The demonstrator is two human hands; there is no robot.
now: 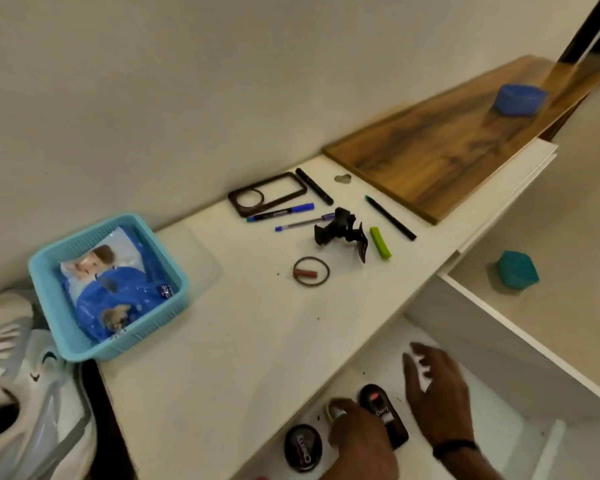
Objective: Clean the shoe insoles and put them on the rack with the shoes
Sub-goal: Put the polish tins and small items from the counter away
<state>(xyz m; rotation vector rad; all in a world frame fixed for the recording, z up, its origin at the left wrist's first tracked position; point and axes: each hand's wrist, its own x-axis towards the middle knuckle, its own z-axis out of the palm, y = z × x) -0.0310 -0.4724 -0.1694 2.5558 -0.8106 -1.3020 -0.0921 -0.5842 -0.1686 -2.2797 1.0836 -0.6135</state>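
Note:
A pair of white and grey sneakers [25, 386] lies at the lower left, partly cut off by the frame; no insole shows. Beside them a light blue basket [49, 268] holds a blue pack of wipes [118, 285]. At the bottom, inside an open white drawer [499, 427], my left hand [357, 441] curls its fingers over a small pale round object [330, 410]. My right hand [437, 393], with a black band on the wrist, hovers over the drawer with fingers spread and holds nothing. Between the hands lies a black oval polish applicator [383, 410]; a round black polish tin [302, 447] sits to the left.
On the white counter [222, 341] lie several pens, a brown frame [267, 197], a black clamp [340, 233], a green bar [380, 243] and a ring with a brown piece [310, 271]. A wooden board [447, 150] carries a blue container [518, 98]. A teal box [516, 275] sits on the floor at right.

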